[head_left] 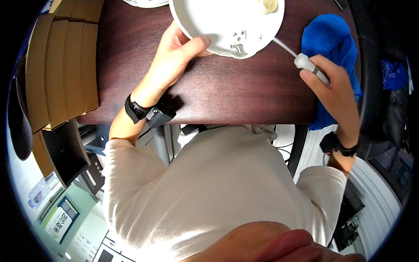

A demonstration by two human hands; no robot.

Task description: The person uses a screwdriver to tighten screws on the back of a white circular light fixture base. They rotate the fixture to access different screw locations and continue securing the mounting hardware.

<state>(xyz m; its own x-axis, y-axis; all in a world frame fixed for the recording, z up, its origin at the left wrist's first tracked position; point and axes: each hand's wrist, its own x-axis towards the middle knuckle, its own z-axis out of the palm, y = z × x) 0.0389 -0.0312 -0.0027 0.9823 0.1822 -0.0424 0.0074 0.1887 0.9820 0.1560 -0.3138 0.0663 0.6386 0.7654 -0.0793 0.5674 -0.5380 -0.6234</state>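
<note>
A white round shallow casing (218,26) is at the far middle of the table, cut off by the upper edge of the view. Small metal parts and a bracket (239,48) show on its near inner side, and a pale yellowish round piece (268,5) sits farther back. My left hand (176,50) grips the casing's near left rim, thumb on top and fingers mostly hidden beneath. In my right hand (330,78) is a screwdriver (310,67) with a white and grey handle. Its shaft points up and left, and the tip ends at or behind the casing's right rim.
Brown cardboard boxes (63,70) stand along the left side of the dark wooden table (244,96). A blue cloth (325,35) lies at the right edge, beside and under my right hand. Another white rounded item (146,2) shows at the far left.
</note>
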